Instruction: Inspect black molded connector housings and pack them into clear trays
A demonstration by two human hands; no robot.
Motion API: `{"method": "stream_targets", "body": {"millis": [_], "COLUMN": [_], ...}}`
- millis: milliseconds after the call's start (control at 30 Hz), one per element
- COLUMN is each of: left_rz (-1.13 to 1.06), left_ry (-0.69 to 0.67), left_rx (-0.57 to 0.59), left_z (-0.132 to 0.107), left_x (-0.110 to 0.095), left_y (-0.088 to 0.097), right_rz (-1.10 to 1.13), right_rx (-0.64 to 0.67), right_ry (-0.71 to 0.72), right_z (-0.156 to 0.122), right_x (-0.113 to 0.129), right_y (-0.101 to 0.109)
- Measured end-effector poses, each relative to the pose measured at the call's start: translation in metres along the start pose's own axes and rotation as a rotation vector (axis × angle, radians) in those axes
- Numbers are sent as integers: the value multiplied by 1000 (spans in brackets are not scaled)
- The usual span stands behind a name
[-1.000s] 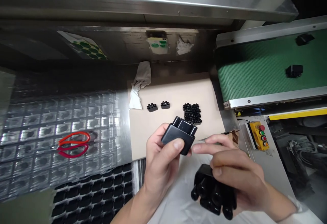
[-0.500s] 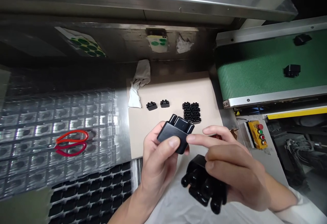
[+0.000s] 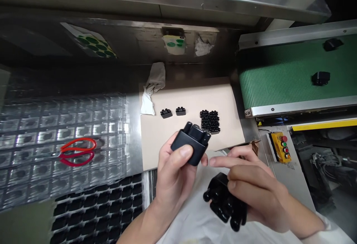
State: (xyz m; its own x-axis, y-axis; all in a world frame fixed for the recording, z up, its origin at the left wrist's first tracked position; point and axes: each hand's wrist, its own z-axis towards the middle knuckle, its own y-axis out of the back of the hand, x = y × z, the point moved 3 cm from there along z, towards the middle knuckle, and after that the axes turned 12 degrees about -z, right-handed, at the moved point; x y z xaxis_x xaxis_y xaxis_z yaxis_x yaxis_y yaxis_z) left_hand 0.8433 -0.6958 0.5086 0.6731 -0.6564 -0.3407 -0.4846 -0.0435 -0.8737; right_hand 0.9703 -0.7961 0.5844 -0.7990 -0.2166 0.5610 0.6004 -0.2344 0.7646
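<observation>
My left hand (image 3: 175, 166) grips a black plastic housing (image 3: 189, 143), its thumb across the front face and the rounded posts pointing up and away. In my right hand (image 3: 256, 186) are glossy black plastic housings (image 3: 225, 203) of the same look, posts downward; the fingers hide how many. The right index finger reaches toward the left hand's piece, a small gap apart from it. Beyond the hands, two similar housings (image 3: 180, 111) stand apart on a beige board (image 3: 184, 91), and a tight cluster of housings (image 3: 209, 120) sits to their right.
Clear plastic trays (image 3: 33, 136) bearing red-handled scissors (image 3: 78, 151) lie at left, above a tray of black parts (image 3: 95, 214). A crumpled white glove (image 3: 156, 77) rests on the board's corner. At right are a green conveyor belt (image 3: 279, 73) and a yellow button box (image 3: 280, 147).
The left hand has tipped its housing so the post ends show more. My right index finger has drawn back from that housing, still holding its own pieces.
</observation>
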Motion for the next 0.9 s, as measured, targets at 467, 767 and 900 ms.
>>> {"method": "stream_targets", "body": {"millis": [467,767,900], "left_rz": [-94,383,793], "left_ry": [34,-435,-1071], "left_rx": [72,33,180], "left_z": [-14,-25,-34], "left_x": [-10,-13,-20], "left_y": [9,25,19], "right_rz": [-54,494,446], "right_rx": [-112,-473,-494], "right_ry": [134,-421,-523], "right_z": [-9,-27,-32], "right_x": [16,-6,-6], "right_y": [-20,-34,-39]}}
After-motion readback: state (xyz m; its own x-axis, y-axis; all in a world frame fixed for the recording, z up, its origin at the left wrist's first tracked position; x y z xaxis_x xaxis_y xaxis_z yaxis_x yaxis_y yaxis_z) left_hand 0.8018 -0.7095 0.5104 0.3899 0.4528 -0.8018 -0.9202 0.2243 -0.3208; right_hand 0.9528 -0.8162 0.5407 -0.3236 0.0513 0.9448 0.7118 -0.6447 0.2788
